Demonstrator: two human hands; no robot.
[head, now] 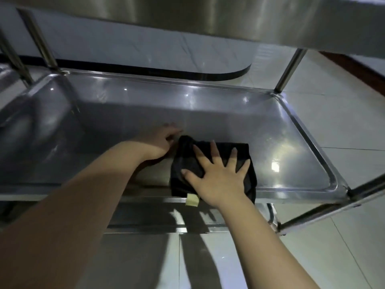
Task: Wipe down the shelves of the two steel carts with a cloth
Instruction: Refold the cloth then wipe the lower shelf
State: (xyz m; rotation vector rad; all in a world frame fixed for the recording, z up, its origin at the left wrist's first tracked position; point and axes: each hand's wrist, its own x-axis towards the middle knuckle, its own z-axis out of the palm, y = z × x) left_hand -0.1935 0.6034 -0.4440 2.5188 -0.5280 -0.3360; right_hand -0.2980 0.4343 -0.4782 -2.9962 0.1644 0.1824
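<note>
Forearms come in from 6 to 7 o'clock and reach onto the middle shelf point(145, 105) of a steel cart, which fills the centre of my view.

- Upper shelf point(208, 15): underside only, across 12 o'clock. I cannot judge whether its top has been wiped.
- Middle shelf: bare steel with bright glints toward 3 o'clock; no streaks or dirt that I can make out. My judgement: this shelf is in hand, not finished.
- Lower shelf point(145, 215): only a strip shows at 6 o'clock, under the front rim. State unknown.
- Steel surface at 9 o'clock point(12, 113): possibly the second cart; I cannot tell. If so, it is left to do.
- Cloth point(241, 151): black, bunched, lying on the middle shelf at its front edge, just right of centre, and hanging slightly over the rim.
- Right hand point(220, 174): flat on the cloth, fingers spread and straight, pressing it down.
- Left hand point(161, 142): at 9 o'clock of the cloth, fingers loosely curled and blurred; I cannot tell whether it pinches the cloth's corner or only rests on the steel.
- Tag point(192, 199): pale yellow, on the cloth's hanging edge. No legible writing; no brand visible anywhere.
</note>
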